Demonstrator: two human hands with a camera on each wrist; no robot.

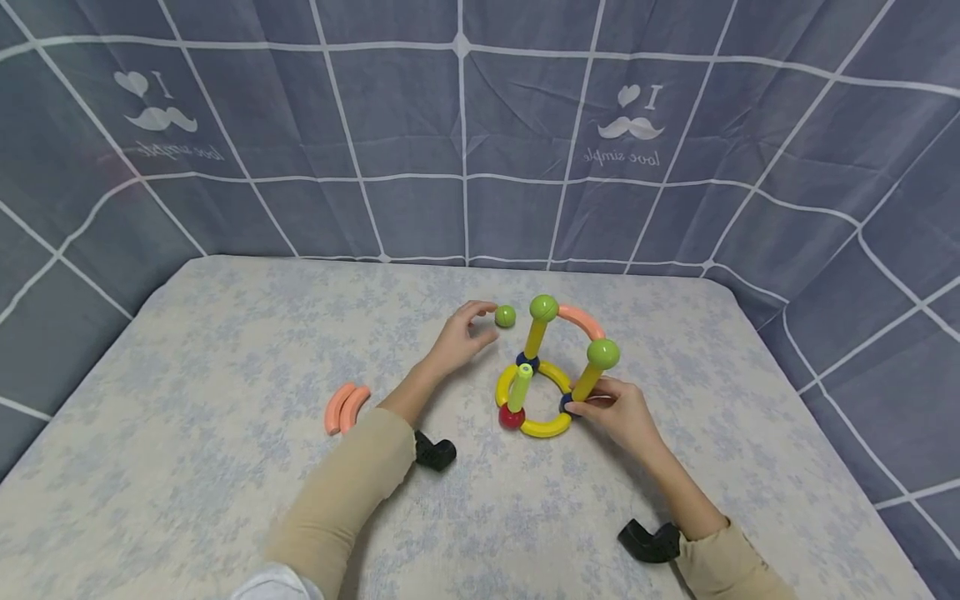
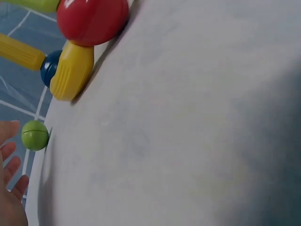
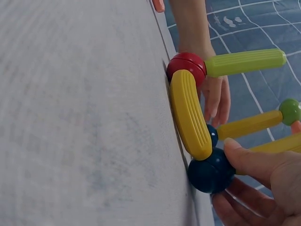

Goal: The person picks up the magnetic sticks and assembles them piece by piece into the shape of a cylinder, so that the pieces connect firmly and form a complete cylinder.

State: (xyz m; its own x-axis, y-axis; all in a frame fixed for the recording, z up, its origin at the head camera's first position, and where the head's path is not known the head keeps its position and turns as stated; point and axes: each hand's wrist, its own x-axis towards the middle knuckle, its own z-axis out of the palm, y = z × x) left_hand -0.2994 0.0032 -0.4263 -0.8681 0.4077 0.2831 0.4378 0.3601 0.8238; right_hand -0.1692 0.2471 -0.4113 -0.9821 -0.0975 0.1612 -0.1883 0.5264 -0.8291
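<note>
On the table stands a toy frame of balls and rods: curved yellow rods (image 1: 546, 427) form a ring between a red ball (image 1: 512, 417) and two blue balls (image 3: 211, 170). Upright yellow rods carry green balls (image 1: 543, 307), bridged by a curved salmon rod (image 1: 582, 320). A light green rod (image 1: 521, 387) rises from the red ball. With thumb and fingers my right hand (image 1: 617, 414) pinches the near blue ball at the foot of its yellow rod. My left hand (image 1: 462, 337), fingers spread and slightly bent, reaches beside a loose green ball (image 2: 35, 135) and holds nothing.
Two curved salmon rods (image 1: 354, 408) lie side by side on the table at the left. Black wrist-camera mounts (image 1: 435, 452) stick out beside both forearms. A grey checked curtain (image 1: 420, 125) hangs behind the table's far edge.
</note>
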